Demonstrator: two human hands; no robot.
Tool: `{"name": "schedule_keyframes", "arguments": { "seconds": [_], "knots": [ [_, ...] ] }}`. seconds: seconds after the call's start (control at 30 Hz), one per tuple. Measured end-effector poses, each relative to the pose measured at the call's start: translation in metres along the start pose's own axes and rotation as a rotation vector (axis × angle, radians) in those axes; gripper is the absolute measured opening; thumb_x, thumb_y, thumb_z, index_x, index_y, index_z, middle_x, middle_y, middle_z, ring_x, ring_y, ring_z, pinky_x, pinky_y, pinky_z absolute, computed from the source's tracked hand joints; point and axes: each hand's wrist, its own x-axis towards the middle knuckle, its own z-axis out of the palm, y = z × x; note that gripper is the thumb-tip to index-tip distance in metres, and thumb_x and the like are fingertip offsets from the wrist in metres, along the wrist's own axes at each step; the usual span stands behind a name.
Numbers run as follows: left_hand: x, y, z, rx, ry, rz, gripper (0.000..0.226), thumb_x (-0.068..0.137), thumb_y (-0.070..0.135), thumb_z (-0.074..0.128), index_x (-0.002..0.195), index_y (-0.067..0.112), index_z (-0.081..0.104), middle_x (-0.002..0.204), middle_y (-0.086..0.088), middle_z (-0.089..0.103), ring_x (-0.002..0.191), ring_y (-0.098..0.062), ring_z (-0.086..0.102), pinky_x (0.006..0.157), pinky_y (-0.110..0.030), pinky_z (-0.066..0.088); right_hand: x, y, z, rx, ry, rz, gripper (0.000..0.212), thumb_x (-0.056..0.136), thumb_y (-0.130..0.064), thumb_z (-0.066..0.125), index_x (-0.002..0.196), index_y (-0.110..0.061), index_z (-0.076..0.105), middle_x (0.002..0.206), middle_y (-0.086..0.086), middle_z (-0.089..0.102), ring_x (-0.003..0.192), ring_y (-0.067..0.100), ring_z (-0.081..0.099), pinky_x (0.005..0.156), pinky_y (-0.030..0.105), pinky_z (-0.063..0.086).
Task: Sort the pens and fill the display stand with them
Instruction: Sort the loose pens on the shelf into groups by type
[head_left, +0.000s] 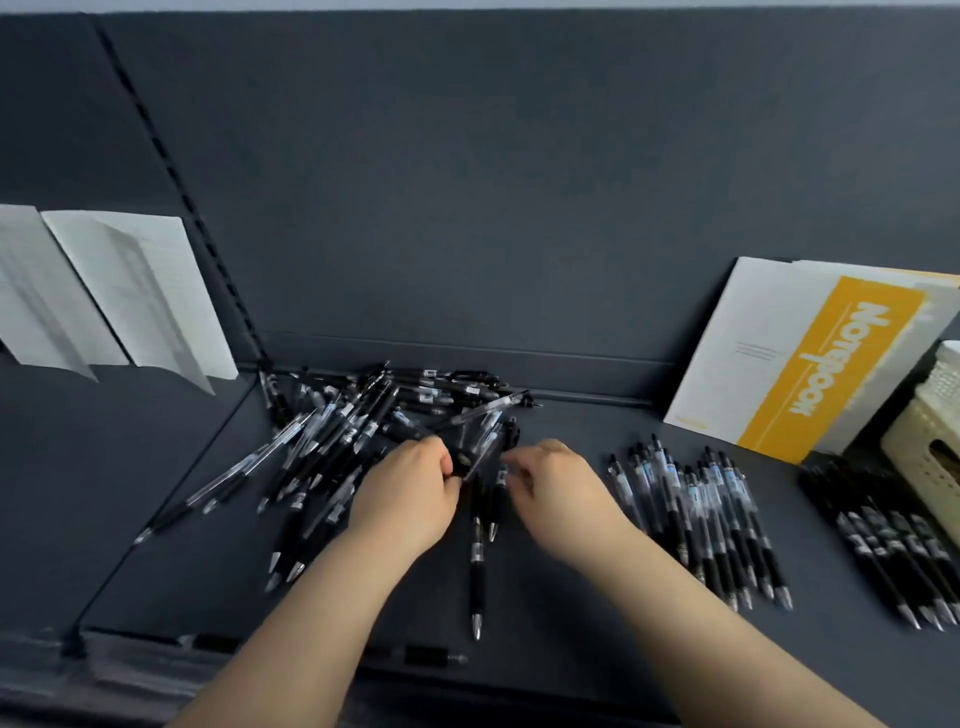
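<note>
Sorting pens on the dark shelf (571, 597)

My left hand (410, 493) pinches a pen from the loose pile (358, 431) at 11 o'clock; my right hand (556, 488) hovers half-curled, gripping nothing. Sorted rows (706, 514) lie at 3 o'clock, beside a cream basket (924, 415) whose contents are hidden.

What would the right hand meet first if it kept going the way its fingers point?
The right hand points up-left toward the jumbled pen pile. It would likely first meet the clear-barrelled pen that the left hand is pinching, though depth is unclear.
</note>
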Motion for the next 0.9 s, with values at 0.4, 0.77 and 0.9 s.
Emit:
{"name": "schedule_keyframes", "arguments": {
  "seconds": [0.4,0.77,0.9],
  "knots": [
    [0.032,-0.018,0.0,0.014,-0.225,0.158,0.029,0.098,0.041,0.034,0.116,0.033,0.055,0.11,0.003,0.056,0.092,-0.019,0.057,0.072,-0.029,0.047,-0.002,-0.018,0.009,-0.012,-0.089,0.204,0.009,0.078,-0.015,0.054,0.079,-0.022,0.048,0.092,0.004,0.059,0.082,0.016,0.044,0.065,0.024,0.031],
    [-0.004,-0.016,-0.024,0.162,-0.128,0.341,0.015,0.092,0.016,0.046,0.088,0.028,0.053,0.097,0.007,0.055,0.085,-0.017,0.055,0.065,-0.03,0.042,-0.022,-0.042,0.024,-0.09,-0.128,0.377,0.032,0.08,-0.02,0.053,0.107,-0.016,0.036,0.1,0.005,0.044,0.077,0.026,0.048,0.064,0.031,0.042],
    [0.014,-0.005,-0.011,0.222,-0.164,0.364,0.022,0.093,0.025,0.051,0.113,0.026,0.045,0.117,0.0,0.054,0.106,-0.023,0.053,0.075,-0.032,0.041,-0.023,-0.033,0.019,-0.1,-0.082,0.402,0.049,0.08,-0.014,0.048,0.124,-0.016,0.029,0.091,0.003,0.044,0.077,0.027,0.05,0.063,0.032,0.043]
  ]
}}
